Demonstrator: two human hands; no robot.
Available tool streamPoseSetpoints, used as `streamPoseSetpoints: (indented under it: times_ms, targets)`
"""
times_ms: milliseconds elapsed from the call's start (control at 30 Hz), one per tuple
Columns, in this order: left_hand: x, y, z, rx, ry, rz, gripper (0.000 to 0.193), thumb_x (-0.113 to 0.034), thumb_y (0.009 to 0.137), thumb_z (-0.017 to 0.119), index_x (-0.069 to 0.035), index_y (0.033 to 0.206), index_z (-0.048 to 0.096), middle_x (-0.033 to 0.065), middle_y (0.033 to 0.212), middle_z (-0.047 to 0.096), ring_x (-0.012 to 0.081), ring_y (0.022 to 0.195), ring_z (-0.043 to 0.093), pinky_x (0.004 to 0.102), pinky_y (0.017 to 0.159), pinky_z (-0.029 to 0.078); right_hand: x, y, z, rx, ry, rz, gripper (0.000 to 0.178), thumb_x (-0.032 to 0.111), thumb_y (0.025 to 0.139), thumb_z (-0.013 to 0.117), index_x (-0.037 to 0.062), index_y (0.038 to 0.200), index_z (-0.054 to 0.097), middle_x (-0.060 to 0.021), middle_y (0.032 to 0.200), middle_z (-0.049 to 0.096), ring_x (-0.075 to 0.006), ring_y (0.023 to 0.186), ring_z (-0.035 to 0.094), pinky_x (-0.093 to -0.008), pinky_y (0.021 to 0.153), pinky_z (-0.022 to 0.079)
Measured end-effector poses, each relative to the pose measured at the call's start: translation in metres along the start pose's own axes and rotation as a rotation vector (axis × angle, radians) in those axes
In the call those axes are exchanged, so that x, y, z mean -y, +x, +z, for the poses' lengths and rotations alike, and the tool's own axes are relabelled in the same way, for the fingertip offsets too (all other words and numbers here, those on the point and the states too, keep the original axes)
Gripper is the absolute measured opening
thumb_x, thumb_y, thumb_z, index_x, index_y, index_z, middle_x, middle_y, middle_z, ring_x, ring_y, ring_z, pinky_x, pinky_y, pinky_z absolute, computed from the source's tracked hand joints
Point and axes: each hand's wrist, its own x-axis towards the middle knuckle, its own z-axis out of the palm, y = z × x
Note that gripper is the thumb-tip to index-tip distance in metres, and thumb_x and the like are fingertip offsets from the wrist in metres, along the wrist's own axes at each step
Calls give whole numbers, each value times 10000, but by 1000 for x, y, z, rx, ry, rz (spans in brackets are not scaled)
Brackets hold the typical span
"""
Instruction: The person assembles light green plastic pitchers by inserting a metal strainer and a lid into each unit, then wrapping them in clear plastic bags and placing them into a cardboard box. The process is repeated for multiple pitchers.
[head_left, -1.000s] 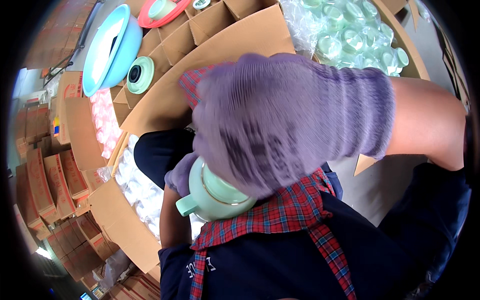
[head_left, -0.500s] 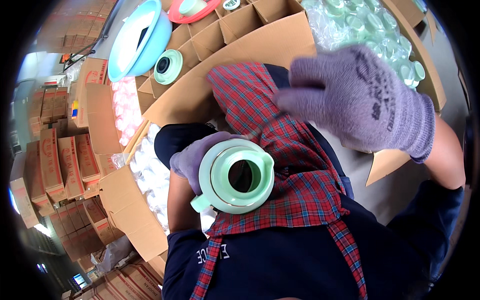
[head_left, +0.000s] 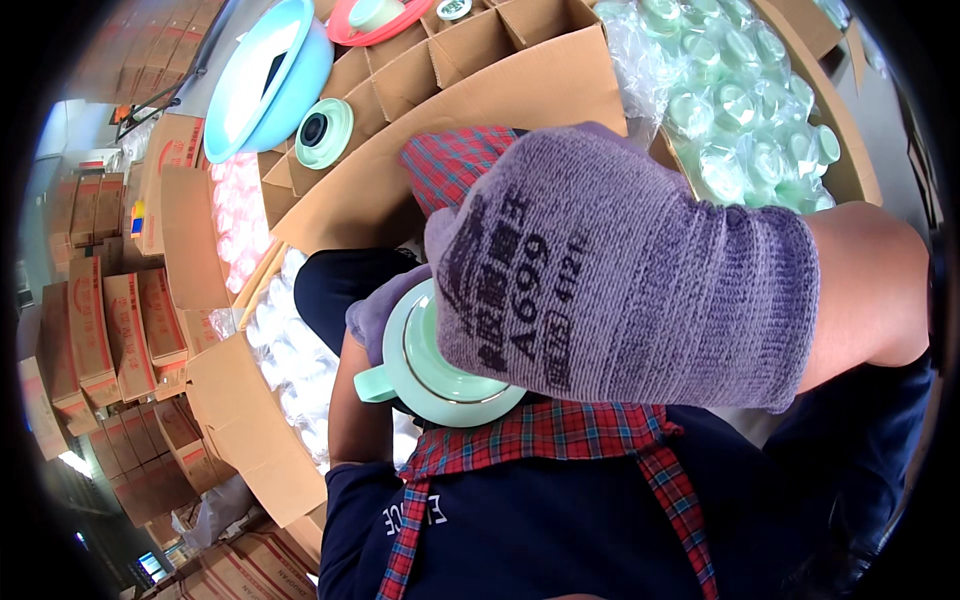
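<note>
A gloved right hand [head_left: 600, 270] bears down over the top of a pale green jug [head_left: 455, 408], its grip hidden behind the back of the glove; what the fingers hold cannot be told. At the jug's 10 o'clock, a gloved left hand [head_left: 380, 318] holds its side. The jug's handle [head_left: 374, 385] points to 9 o'clock, a plaid apron [head_left: 545, 435] at 4. Outward from the jug, wrapped white pieces [head_left: 285, 340] fill a box at 9 o'clock, with wrapped pink pieces [head_left: 236, 220] at 10. A round green piece [head_left: 338, 137] with a dark centre rests on a divided carton [head_left: 490, 105] toward 11, near a blue basin [head_left: 312, 75]. A red dish [head_left: 400, 32] lies toward 12; bagged, translucent green pieces [head_left: 740, 130] crowd a carton between 1 and 2.
</note>
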Motion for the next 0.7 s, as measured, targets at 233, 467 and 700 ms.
streamPoseSetpoints:
  times_ms: [233,467,700]
  targets:
    - [-1,7,9,32,-216,111,1135,-283,469,949,13,1435,432,140,1332,601,239,1185,607,354,1026,476,3,5,-6,27,0,-14,134,166,821,645,73,914,674,-48,883,637,-158,813,650,-308,612,516]
    - [-2,11,17,58,-266,124,1152,-295,486,960,9,1455,416,149,1361,583,253,1221,588,360,1054,458,-3,10,-7,33,69,-44,166,165,831,634,58,949,683,-71,914,655,-176,880,653,-314,652,527]
    - [-9,5,21,51,-265,111,1170,-307,502,970,5,1474,399,157,1391,564,267,1257,570,366,1081,439,-15,-14,28,-398,348,-11,222,189,752,705,84,944,668,-68,847,611,-227,760,617,-309,638,515]
